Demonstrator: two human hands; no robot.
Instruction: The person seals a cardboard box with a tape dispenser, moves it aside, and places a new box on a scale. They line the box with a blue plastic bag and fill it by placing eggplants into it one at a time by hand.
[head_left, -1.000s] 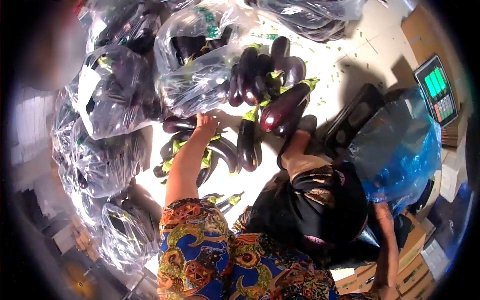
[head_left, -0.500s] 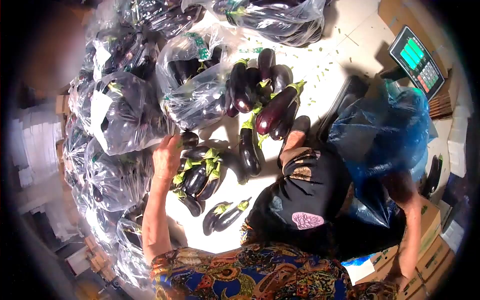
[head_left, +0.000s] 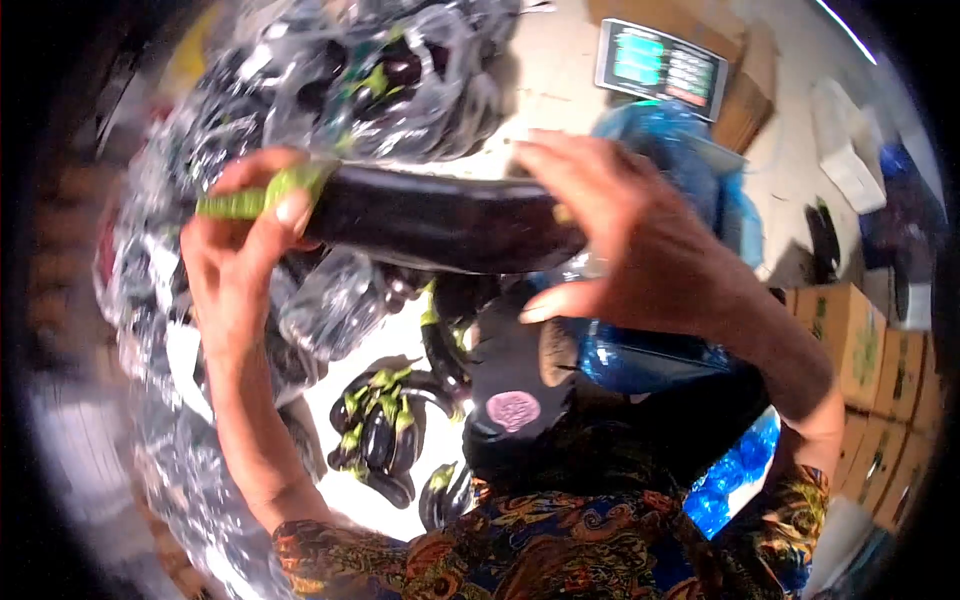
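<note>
A long, dark purple eggplant (head_left: 440, 218) is held up sideways close to the camera. My left hand (head_left: 232, 245) is closed on its green stem end, thumb pressed on the cap. At the other end my right hand (head_left: 655, 235) has its fingers and thumb spread apart around the tip, which overlaps the palm in this view. Below, a pile of eggplants (head_left: 378, 430) with green caps lies on the pale floor. A blue plastic bag (head_left: 640, 355) is behind and below my right hand.
Clear plastic bags (head_left: 335, 305) filled with eggplants crowd the left and upper left. A scale display (head_left: 662, 66) stands at the top right, beside cardboard. Stacked cardboard boxes (head_left: 850, 340) line the right side, and a lone eggplant (head_left: 822, 240) lies above them.
My left hand has come up from beside the bags and pile, with an eggplant in it. My right hand has left the blue bag and moved inward to the eggplant's tip. The camera view has shifted.
</note>
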